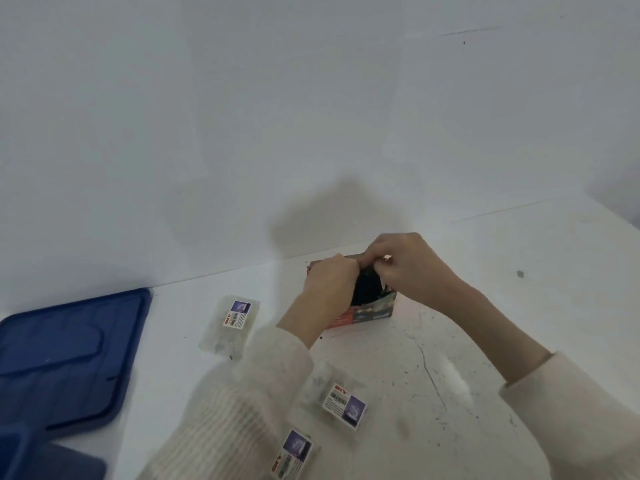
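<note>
Two hands work at one small box on a white desk.

The white desk [519, 306] runs up to a bare wall. One blue plastic tray [69, 341] lies at its left edge. One small printed box [375, 311] stands near the wall at the middle of the desk, open at the top, with dark contents [363, 292] showing inside. Three clear labelled packets lie flat on the desk: one [230, 323] between tray and box, two [337, 401] [292, 453] nearer, beside the left sleeve. The left hand [329, 285] grips the box's left side, its fingers curled over the rim. The right hand [412, 268] has its fingers pinched tight on the box's top edge.
</note>
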{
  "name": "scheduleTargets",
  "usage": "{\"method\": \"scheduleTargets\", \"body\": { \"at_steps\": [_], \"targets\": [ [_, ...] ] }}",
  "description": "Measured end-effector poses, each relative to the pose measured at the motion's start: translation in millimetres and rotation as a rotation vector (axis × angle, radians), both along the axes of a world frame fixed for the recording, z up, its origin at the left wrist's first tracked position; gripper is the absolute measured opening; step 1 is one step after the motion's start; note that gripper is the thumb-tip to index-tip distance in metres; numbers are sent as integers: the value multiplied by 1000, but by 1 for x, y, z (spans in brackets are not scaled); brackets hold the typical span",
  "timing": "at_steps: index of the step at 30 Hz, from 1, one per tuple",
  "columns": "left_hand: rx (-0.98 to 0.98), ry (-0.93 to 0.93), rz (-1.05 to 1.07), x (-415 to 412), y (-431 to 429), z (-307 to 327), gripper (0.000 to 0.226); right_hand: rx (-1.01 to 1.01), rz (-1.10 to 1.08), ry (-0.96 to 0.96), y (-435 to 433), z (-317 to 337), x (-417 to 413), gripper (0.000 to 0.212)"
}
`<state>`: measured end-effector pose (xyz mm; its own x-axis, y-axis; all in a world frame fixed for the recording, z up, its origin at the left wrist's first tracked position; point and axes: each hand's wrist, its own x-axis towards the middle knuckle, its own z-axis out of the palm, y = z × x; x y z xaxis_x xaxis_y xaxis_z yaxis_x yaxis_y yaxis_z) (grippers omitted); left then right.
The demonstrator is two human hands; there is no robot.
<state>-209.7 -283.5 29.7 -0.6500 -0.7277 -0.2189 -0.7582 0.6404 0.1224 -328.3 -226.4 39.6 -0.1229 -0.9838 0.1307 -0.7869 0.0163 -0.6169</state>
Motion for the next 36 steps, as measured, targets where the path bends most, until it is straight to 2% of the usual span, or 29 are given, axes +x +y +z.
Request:
{"method": "scheduleTargets", "body": {
  "at_steps": [4,10,13,15,17,18,20,21,23,25,27,29,31,33,36],
  "targets": [
    [96,11,17,2,-7,6,23,-40,-160,-52,-2,-13,-8,29],
    [105,229,50,18,-18,23,20,-28,-322,-172,-9,-23,-18,24],
    [166,548,245,33,-26,21,18,135,-375,-307,-14,-23,-20,33],
    [156,619,410,40,-34,10,24,305,-381,-437,-16,-24,-21,40],
    [364,585,558,44,-39,-3,39,376,-383,-556,-17,-25,-19,38],
    [504,641,629,44,-41,-7,44,352,-383,-629,-18,-25,-19,36],
    [688,887,729,43,-41,-7,44,237,-358,-743,-18,-25,-19,43],
    [685,1000,737,43,-41,-5,43,175,-337,-772,-17,-24,-20,50],
    [624,1096,664,46,-37,1,44,73,-278,-756,-12,-19,-20,58],
    [616,1098,496,54,-28,7,40,32,-166,-634,-2,-15,-23,55],
    [588,1015,316,63,-18,6,30,99,-12,-517,10,-14,-28,51],
    [473,892,211,70,-8,-1,26,191,103,-436,20,-17,-33,48],
    [402,859,195,74,-1,-9,28,169,116,-386,25,-23,-33,38],
    [411,857,186,76,3,-16,34,91,80,-341,27,-27,-32,28],
    [334,811,125,76,5,-22,33,53,63,-356,29,-31,-28,20]
  ]
}}
